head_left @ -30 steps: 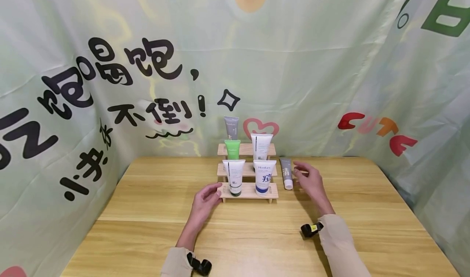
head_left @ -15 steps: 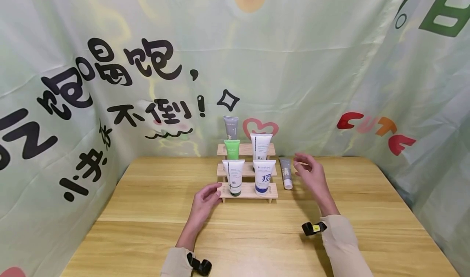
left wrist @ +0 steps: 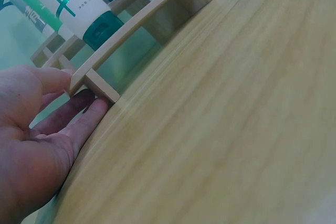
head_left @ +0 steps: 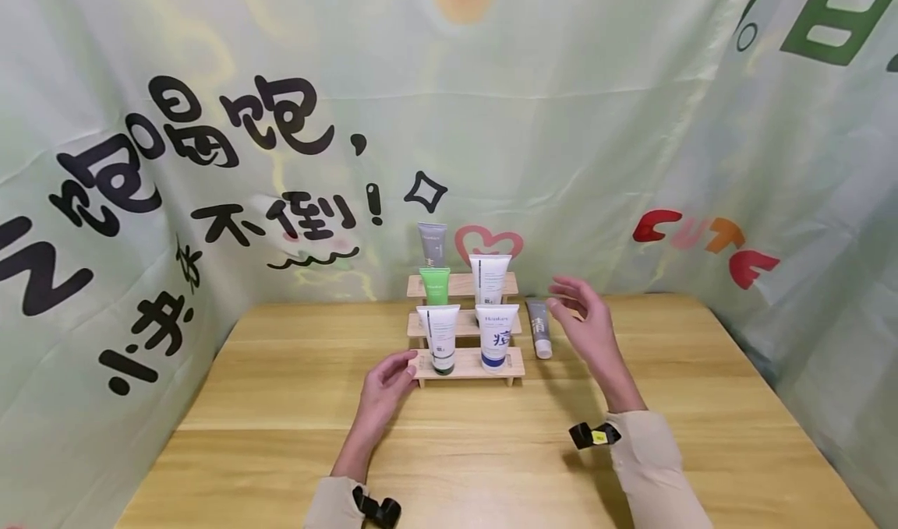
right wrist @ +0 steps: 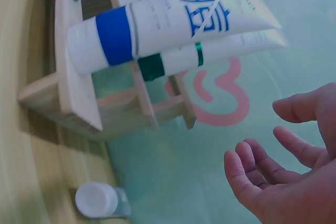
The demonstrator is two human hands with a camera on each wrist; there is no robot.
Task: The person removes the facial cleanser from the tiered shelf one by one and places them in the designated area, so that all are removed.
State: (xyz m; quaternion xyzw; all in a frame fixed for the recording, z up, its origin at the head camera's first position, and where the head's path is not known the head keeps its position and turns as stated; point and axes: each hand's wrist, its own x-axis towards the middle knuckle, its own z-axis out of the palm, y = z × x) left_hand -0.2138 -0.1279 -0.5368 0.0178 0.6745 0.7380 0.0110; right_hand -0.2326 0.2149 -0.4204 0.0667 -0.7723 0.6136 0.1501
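A three-tier wooden display rack (head_left: 466, 364) stands on the table, bearing several upright squeeze tubes. My left hand (head_left: 384, 387) grips the left end of its lowest tier; in the left wrist view the thumb lies at the shelf end and fingers reach under by the leg. On that tier stand a white tube with a green cap (head_left: 440, 338) and a white tube with a blue band (head_left: 496, 336). Right of the rack a grey tube (head_left: 539, 328) lies on the table. My right hand (head_left: 588, 322) hovers just right of it, fingers loosely bent, holding nothing.
Higher on the rack are a small green tube (head_left: 435, 286), a grey tube (head_left: 433, 245) and another white tube (head_left: 489, 278). A printed cloth (head_left: 561, 139) hangs behind the table (head_left: 456, 451) and along both sides.
My right hand has lifted slightly up and away from the lying grey tube. The left hand keeps its place at the rack. The head view has shifted a little.
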